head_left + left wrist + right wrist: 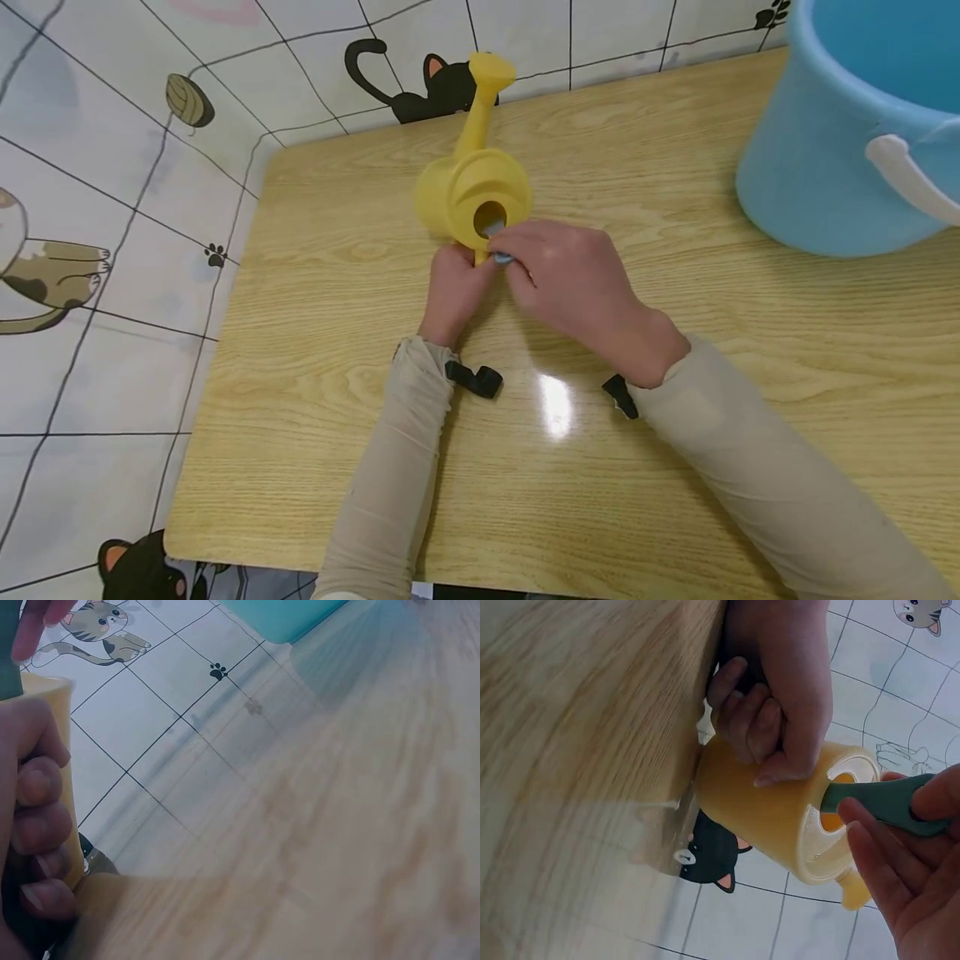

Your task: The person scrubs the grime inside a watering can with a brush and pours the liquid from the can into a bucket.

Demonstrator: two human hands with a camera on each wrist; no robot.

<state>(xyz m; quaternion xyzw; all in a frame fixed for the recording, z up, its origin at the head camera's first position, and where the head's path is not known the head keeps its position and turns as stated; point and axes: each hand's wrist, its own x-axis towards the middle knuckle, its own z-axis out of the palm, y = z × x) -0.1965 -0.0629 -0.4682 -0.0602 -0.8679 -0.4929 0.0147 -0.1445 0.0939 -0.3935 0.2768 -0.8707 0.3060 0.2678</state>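
Observation:
A yellow watering can (435,198) stands on the wooden table with its spout pointing toward the wall. My left hand (454,287) grips the can's handle, fingers curled as the right wrist view shows; the handle itself is mostly hidden. Between thumb and fingers, my right hand (573,279) pinches the green handle (892,801) of a slim tool. The tool's other end reaches through the round opening into the can, so its kind cannot be told. In the left wrist view, the green handle (9,660) rises above the can's rim (52,684).
A large light-blue bucket (817,179) with a white handle (911,179) stands at the right on the wooden table (315,467). Tiled walls (127,250) with cat drawings border the table at the back and left. Dark straps (474,380) hang at the wrists.

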